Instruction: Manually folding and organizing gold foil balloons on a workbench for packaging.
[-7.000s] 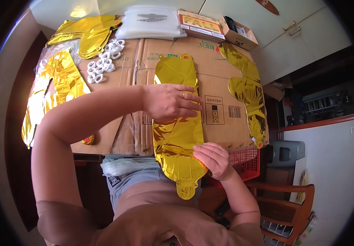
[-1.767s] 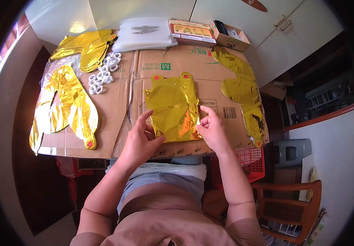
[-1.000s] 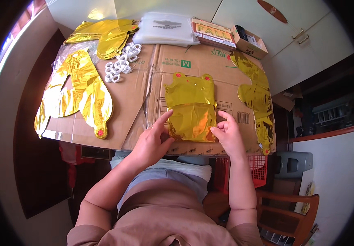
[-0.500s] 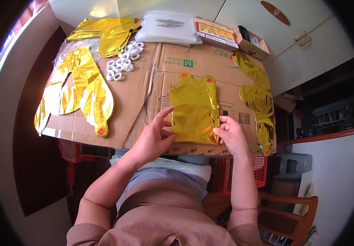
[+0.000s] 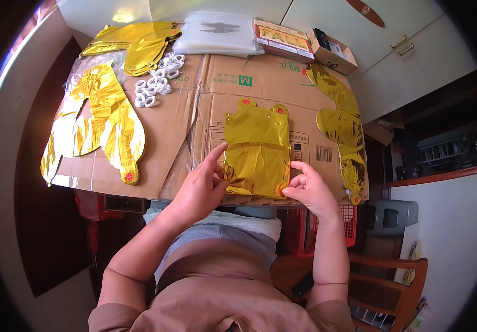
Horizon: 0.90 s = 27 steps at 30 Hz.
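Observation:
A folded gold foil balloon (image 5: 256, 152) lies flat before me, with two rounded tabs bearing red spots at its far end and a crease across its middle. My left hand (image 5: 198, 185) rests at its left edge; the index finger stretches along the side and the thumb touches the near left corner, fingers apart. At the near right corner, my right hand (image 5: 310, 191) pinches the foil between thumb and fingers, and the foil crinkles there. Part of the left fingers is hidden behind the hand.
Cardboard (image 5: 166, 160) covers the table. To the left lies an A-shaped gold balloon (image 5: 97, 122); to the right, a curvy one (image 5: 342, 124). Behind are stacked gold balloons (image 5: 139, 47), white ribbon rolls (image 5: 152, 88), clear plastic bags (image 5: 219, 36), a flat box (image 5: 283, 40) and an open carton (image 5: 335, 55).
My right thumb has slid down to the foil's near right corner, and my left thumb has drawn back to the left edge. The view has shifted slightly.

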Each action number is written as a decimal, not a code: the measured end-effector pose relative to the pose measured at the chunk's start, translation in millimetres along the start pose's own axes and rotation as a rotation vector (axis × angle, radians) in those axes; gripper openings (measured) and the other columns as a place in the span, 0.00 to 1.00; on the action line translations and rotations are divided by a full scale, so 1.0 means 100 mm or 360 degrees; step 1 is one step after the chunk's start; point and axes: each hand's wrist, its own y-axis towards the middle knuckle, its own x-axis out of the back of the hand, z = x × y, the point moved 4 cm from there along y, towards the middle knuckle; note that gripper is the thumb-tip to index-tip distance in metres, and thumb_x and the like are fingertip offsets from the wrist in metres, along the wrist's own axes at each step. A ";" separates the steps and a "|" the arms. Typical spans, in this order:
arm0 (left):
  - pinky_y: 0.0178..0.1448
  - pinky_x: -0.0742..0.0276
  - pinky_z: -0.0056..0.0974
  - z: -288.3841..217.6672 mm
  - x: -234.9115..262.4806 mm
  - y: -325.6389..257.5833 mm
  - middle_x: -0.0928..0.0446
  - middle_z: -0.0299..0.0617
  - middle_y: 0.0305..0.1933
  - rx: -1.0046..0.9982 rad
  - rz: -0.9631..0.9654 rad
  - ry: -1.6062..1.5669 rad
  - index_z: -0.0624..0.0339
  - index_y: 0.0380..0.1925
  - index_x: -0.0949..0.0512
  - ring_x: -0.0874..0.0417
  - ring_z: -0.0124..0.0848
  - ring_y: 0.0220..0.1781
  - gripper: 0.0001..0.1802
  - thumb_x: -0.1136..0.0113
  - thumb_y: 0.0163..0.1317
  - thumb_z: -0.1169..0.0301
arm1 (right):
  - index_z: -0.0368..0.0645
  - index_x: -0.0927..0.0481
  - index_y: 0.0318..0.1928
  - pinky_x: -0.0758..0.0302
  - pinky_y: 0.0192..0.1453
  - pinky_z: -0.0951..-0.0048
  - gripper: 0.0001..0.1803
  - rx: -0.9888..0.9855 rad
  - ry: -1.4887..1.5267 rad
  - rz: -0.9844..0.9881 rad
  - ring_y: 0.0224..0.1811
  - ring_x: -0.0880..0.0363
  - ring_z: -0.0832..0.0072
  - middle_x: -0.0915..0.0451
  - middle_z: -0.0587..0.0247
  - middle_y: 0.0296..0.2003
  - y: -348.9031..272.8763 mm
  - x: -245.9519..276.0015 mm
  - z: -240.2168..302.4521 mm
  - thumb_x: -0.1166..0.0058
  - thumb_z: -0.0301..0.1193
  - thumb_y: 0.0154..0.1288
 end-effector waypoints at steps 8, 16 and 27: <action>0.39 0.20 0.34 -0.07 0.00 -0.02 0.23 0.44 0.42 0.0064 0.0044 -0.0167 0.57 0.76 0.46 0.15 0.29 0.35 0.44 0.38 0.61 0.82 | 0.33 0.21 0.45 0.22 0.41 0.78 0.12 0.0109 -0.0049 0.0047 0.35 0.20 0.84 0.17 0.65 0.35 0.06 -0.05 -0.23 0.37 0.22 0.62; 0.39 0.23 0.34 -0.08 0.00 -0.02 0.26 0.40 0.35 -0.0056 0.0141 0.0045 0.55 0.75 0.41 0.21 0.28 0.30 0.43 0.37 0.59 0.83 | 0.32 0.19 0.37 0.23 0.39 0.75 0.07 0.0177 -0.0218 -0.0108 0.33 0.21 0.83 0.16 0.66 0.31 0.01 -0.05 -0.24 0.37 0.24 0.61; 0.40 0.22 0.34 -0.10 0.00 0.01 0.25 0.42 0.34 -0.0058 0.0168 0.0086 0.54 0.75 0.43 0.20 0.30 0.31 0.45 0.37 0.58 0.81 | 0.31 0.16 0.42 0.23 0.40 0.75 0.11 0.0130 -0.0138 0.0024 0.33 0.22 0.85 0.15 0.65 0.31 -0.07 -0.04 -0.20 0.35 0.25 0.60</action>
